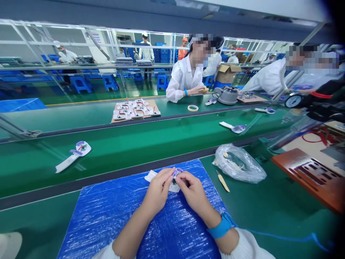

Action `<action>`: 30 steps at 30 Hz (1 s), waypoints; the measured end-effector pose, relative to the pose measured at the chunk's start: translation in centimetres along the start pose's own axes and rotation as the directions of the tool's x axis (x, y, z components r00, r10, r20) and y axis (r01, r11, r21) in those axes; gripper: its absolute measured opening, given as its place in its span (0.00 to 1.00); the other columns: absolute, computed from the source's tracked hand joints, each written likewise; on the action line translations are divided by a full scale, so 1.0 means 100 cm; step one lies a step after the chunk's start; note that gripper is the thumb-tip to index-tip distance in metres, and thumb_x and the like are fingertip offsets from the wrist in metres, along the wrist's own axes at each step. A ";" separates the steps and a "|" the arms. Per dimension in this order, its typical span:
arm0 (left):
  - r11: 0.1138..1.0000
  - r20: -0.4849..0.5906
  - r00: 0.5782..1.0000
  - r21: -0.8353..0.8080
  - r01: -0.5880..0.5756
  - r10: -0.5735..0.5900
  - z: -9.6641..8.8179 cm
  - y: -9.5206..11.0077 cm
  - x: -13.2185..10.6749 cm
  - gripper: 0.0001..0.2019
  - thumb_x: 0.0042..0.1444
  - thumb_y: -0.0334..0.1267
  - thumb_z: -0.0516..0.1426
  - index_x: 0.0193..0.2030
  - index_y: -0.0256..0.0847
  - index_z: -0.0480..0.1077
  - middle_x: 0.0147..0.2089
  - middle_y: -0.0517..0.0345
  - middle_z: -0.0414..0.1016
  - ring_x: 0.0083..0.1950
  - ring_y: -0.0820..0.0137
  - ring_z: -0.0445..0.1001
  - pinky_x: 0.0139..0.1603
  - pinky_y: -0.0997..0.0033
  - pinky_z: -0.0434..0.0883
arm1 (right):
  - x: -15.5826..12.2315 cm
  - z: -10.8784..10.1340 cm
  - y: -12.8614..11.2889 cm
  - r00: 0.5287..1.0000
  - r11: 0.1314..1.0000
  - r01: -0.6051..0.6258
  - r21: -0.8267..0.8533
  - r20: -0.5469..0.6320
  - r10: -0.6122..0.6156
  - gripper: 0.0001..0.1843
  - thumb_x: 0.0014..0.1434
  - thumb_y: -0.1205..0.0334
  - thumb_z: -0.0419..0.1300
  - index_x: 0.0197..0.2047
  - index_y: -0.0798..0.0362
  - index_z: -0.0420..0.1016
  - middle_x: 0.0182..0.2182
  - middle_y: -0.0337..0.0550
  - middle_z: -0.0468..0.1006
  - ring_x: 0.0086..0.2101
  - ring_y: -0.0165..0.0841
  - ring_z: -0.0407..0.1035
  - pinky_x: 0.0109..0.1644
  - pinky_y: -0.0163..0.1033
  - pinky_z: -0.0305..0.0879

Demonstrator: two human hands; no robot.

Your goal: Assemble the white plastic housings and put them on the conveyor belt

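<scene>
Both my hands meet over a blue foil-wrapped mat (113, 216) on the near bench. My left hand (159, 190) and my right hand (192, 190) are closed together on a small white device shell (175, 180) with a purple part on top. Its white handle end sticks out to the left of my fingers. A blue wrist strap (222, 226) with a cord sits on my right wrist.
A clear plastic bag of parts (238, 163) and a small tan stick (222, 181) lie right of the mat. White devices (72, 156) (233, 127) ride the green conveyor. A board of assemblies (134, 109) lies beyond. Seated people in white coats (185, 77) work opposite. A brown fixture (312, 172) stands at right.
</scene>
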State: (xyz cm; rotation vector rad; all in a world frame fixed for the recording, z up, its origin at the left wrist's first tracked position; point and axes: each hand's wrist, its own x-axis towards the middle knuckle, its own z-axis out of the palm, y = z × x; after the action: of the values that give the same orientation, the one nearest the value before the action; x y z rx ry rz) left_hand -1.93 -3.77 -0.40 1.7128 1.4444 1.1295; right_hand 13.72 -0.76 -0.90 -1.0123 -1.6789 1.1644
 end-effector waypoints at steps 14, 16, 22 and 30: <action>0.979 -0.136 0.985 0.187 -0.078 0.105 0.019 -0.011 -0.008 0.18 0.67 0.37 0.46 0.60 0.41 0.67 0.58 0.47 0.71 0.59 0.64 0.69 0.60 0.58 0.69 | -0.001 0.010 0.000 0.996 0.991 -0.081 0.108 -0.030 0.085 0.12 0.59 0.55 0.59 0.30 0.54 0.74 0.23 0.39 0.71 0.25 0.31 0.62 0.31 0.35 0.59; 0.942 -0.215 0.953 0.304 -0.142 0.213 0.018 -0.008 -0.009 0.19 0.66 0.35 0.48 0.63 0.43 0.63 0.63 0.46 0.65 0.62 0.63 0.65 0.60 0.56 0.68 | 0.003 0.012 -0.001 0.996 0.989 -0.059 0.139 -0.059 0.068 0.12 0.61 0.54 0.58 0.32 0.54 0.73 0.25 0.39 0.72 0.27 0.32 0.64 0.32 0.36 0.62; 0.836 -0.369 0.813 0.495 -0.238 0.450 0.010 0.000 -0.016 0.22 0.64 0.31 0.49 0.65 0.44 0.59 0.62 0.45 0.62 0.63 0.62 0.61 0.60 0.55 0.66 | 0.067 0.012 -0.010 0.986 0.992 0.066 0.103 -0.158 -0.049 0.13 0.62 0.52 0.55 0.34 0.53 0.69 0.26 0.40 0.72 0.27 0.32 0.66 0.32 0.36 0.63; 0.840 -0.290 0.852 0.472 -0.269 0.436 0.000 0.006 -0.015 0.18 0.64 0.31 0.50 0.60 0.42 0.62 0.59 0.48 0.67 0.60 0.64 0.65 0.57 0.60 0.69 | 0.165 0.043 0.001 0.977 0.972 0.215 -0.094 0.028 -0.213 0.09 0.57 0.56 0.59 0.30 0.53 0.71 0.25 0.38 0.71 0.27 0.33 0.65 0.33 0.37 0.62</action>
State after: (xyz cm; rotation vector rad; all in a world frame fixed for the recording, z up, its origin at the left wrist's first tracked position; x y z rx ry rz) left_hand -1.74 -5.39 -0.17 2.2262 1.7460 1.5145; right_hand 4.36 13.37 1.12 -0.8565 -1.8237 0.9615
